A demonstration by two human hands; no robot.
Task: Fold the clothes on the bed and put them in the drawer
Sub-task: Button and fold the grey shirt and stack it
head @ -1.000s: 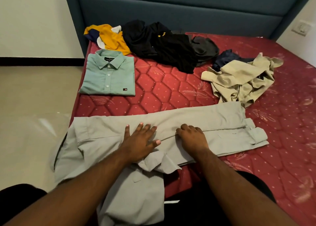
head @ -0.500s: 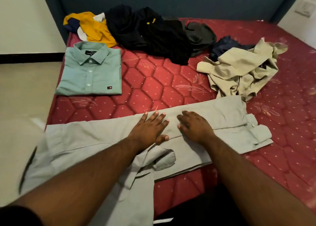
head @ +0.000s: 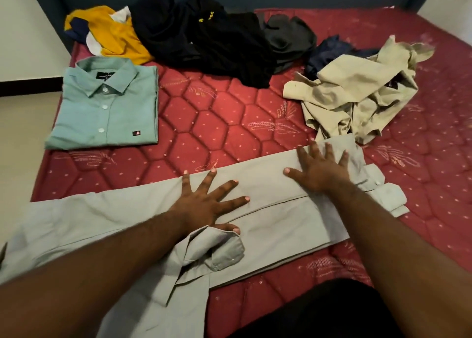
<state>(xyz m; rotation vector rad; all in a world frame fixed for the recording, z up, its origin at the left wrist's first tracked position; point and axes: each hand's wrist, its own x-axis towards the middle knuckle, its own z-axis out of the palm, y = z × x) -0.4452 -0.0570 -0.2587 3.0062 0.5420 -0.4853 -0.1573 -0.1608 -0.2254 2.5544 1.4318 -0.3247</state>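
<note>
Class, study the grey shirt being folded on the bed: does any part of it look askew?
Yes. On the light grey cotton shirt, one cuffed sleeve lies bunched and twisted below the left hand, spoiling the flat fold that both open hands press.

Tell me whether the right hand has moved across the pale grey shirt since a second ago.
Yes. The right hand has slid right along the pale grey shirt, from its middle toward the end by the crumpled beige garment.

Bare mattress (head: 217,123) strip open mid-bed; folded green shirt (head: 107,107) blocks far left, beige heap (head: 357,95) right, dark pile (head: 217,43) far.
</note>
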